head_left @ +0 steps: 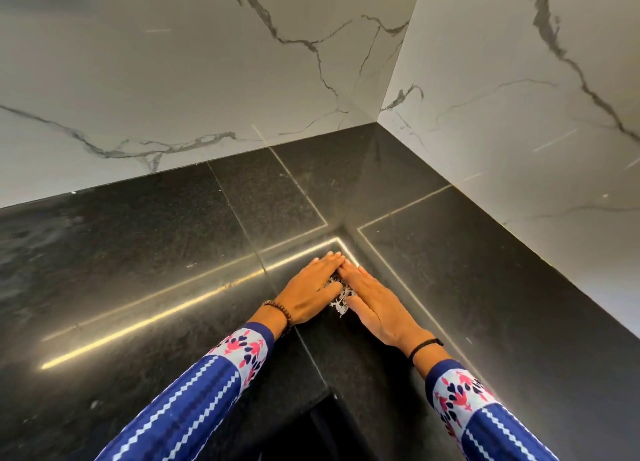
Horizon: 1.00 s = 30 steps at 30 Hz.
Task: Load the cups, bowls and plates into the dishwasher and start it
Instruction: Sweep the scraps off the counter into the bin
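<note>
Nearest the lens are your left sleeve (194, 391) and right sleeve (485, 415), blue with printed cuffs, both arms reaching into the counter corner. Left hand (311, 289) and right hand (377, 304) lie palms down on the black countertop (138, 252), fingers straight. Neither grips anything. The fingertips meet at the far end, so the hands form a wedge around a small heap of white scraps (339, 296) that touches the inner edge of each hand. There's a bead bracelet (278, 313) on the left wrist and a black band (426, 346) on the right.

Further out it's polished stone with light streaks reflected in it, then white marble walls (173, 79) meeting in the corner behind. There's a dark gap below the counter edge at the bottom; can't tell what's in it.

Cups, bowls, plates and dishwasher: none in view.

My read: this is counter tidying, herding scraps, not a loading step. How far loading has got can't be judged from here. The next move likely calls for drawing both hands together and toward the edge, palms kept low so nothing slips under. After that, bin the scraps and turn to find the dishes.
</note>
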Available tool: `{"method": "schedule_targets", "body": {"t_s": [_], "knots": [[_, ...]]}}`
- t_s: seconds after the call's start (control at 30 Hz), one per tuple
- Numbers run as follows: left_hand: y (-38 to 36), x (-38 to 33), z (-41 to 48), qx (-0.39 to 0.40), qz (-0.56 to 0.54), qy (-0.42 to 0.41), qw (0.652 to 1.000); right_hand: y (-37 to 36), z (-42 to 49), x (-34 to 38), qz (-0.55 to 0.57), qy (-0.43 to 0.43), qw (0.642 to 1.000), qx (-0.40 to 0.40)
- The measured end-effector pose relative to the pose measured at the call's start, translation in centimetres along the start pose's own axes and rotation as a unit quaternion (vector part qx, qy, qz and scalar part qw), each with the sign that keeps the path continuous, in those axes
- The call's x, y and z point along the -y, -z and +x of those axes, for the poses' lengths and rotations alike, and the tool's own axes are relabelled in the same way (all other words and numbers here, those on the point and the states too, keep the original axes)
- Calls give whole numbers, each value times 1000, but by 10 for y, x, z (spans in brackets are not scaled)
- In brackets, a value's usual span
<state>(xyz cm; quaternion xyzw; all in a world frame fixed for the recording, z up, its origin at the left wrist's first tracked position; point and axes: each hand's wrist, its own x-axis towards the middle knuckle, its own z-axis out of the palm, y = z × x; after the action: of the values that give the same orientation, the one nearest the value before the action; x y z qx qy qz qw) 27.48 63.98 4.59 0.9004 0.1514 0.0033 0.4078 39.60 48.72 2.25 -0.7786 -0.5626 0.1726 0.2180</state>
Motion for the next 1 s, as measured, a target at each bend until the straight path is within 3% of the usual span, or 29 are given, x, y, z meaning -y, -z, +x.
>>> {"method": "schedule_targets", "body": {"t_s": [0.33,0.5,0.63,0.77,1.0], "knots": [[-16,-2,-49,7,-44,0,999,-4,-44,41,101,-48,994,9],[-14,-1,-51,13,-97,55,994,8,-56,36,130,-100,985,-46],[-17,-1,-51,0,-89,55,994,13,-62,19,122,-159,978,-54],[-18,1,-49,-7,-93,69,993,25,-46,17,115,-149,982,-16],[-17,-4,-48,-23,-133,89,987,34,21,-29,73,-168,983,-21]]}}
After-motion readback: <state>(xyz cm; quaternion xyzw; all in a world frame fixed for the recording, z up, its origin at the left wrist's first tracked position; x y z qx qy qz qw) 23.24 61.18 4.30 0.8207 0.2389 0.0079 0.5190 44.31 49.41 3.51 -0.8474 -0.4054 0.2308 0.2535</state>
